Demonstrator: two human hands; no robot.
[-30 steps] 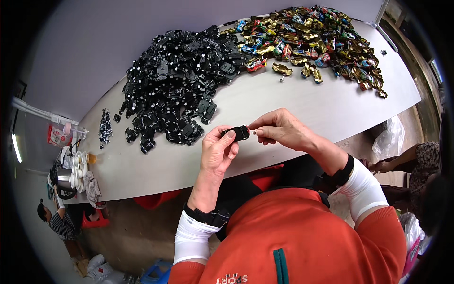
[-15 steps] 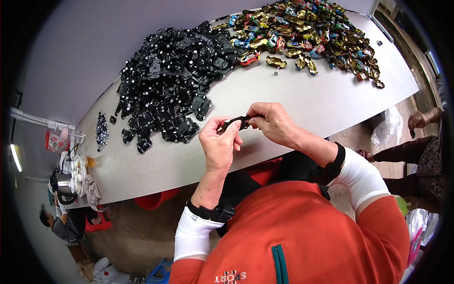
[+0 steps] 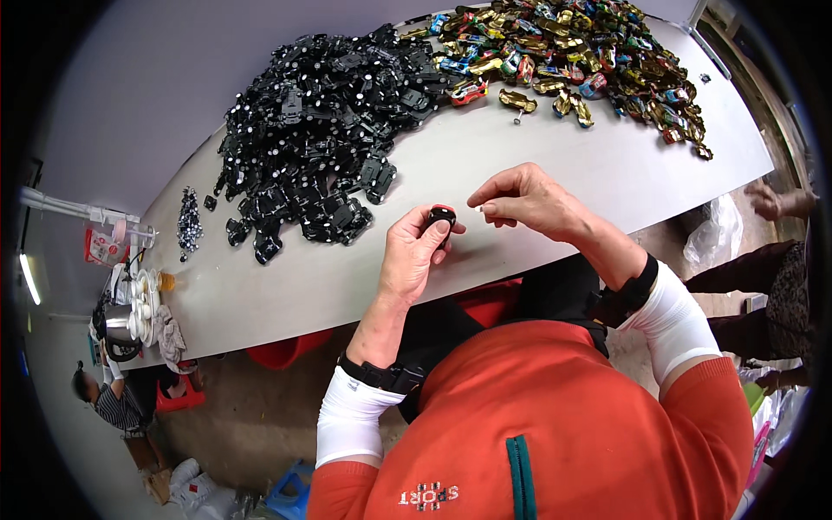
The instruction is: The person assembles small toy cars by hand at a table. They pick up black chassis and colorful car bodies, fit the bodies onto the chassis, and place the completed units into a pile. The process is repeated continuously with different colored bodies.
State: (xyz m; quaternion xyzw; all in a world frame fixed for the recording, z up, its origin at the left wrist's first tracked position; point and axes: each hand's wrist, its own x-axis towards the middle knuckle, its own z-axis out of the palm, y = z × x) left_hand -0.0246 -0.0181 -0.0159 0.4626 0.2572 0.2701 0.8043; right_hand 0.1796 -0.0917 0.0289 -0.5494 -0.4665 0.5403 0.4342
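Note:
My left hand (image 3: 414, 251) grips a small black toy car part (image 3: 439, 217) with a red edge, its thumb pressed on top. To the right of it, my right hand (image 3: 539, 206) hovers above the table with thumb and index finger drawn together; a tiny pale speck shows at their tips, too small to name. Beyond my left hand rises a heap of black toy car chassis (image 3: 303, 113) with white wheel hubs. At the far right spreads a heap of toy car bodies (image 3: 563, 52), gold, red and blue.
A small heap of silvery little parts (image 3: 189, 224) lies on the pale table (image 3: 260, 299) at the left. Cups (image 3: 143, 303) and a cloth (image 3: 170, 336) stand at its left end. Another person (image 3: 121, 403) sits there; a second person's arm (image 3: 776, 204) shows at the right.
My right hand has come away from the car part and moved right. My left hand still holds the part, now turned more upright with a red edge showing.

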